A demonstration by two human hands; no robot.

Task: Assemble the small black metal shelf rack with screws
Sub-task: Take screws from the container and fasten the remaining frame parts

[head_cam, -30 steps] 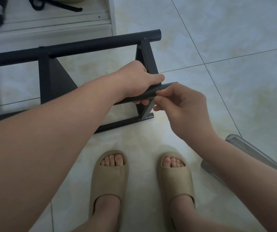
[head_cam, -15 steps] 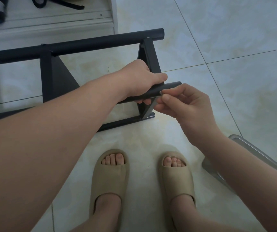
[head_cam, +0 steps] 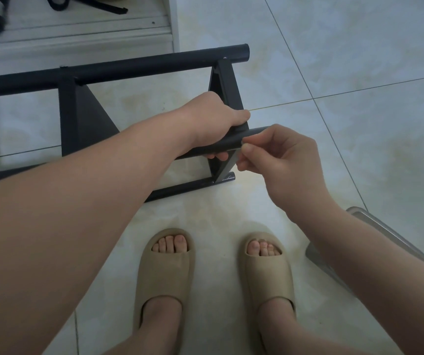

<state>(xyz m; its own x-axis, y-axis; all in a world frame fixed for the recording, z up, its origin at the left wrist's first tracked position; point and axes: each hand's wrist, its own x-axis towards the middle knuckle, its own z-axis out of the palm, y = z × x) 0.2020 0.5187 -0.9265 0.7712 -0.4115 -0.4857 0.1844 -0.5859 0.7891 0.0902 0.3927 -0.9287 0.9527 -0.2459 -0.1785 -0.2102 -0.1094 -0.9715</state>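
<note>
Right hand (head_cam: pixel 282 162) leftward (rack (head_cam: pixel 154 65) beyond slippers (head_cam: pixel 166 272))

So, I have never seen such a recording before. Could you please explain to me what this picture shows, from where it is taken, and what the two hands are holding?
There is no machine here: a person wears a camera on the head, so the picture looks down at their own arms and feet. A black metal rack rests on the tiled floor. The left hand grips one black tube of it. The right hand has thumb and forefinger pinched at that tube's end; whether they hold a screw is too small to tell. Below are beige slippers, and a grey metal object lies at the right.
</note>
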